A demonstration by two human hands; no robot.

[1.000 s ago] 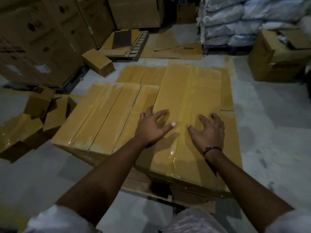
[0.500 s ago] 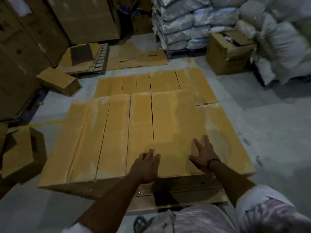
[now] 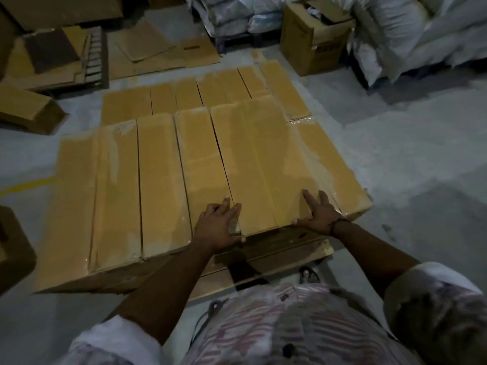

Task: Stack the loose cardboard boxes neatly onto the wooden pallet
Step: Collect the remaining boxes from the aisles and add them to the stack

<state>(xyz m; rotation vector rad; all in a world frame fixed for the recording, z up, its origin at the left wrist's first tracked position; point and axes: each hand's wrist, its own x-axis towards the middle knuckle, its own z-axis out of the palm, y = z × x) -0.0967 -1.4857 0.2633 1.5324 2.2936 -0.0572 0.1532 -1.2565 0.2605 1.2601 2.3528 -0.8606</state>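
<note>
left hand (image 3: 218,225) flat on wide box (image 3: 263,164) | right hand (image 3: 320,215) spread flat, same box | open carton (image 3: 312,46): contents unclear

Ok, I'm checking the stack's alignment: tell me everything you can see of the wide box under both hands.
The wide cardboard box is long, tan and covered in glossy clear film. It lies flat in the top layer, close beside a narrower box. The left hand and right hand rest on its near corners.
</note>
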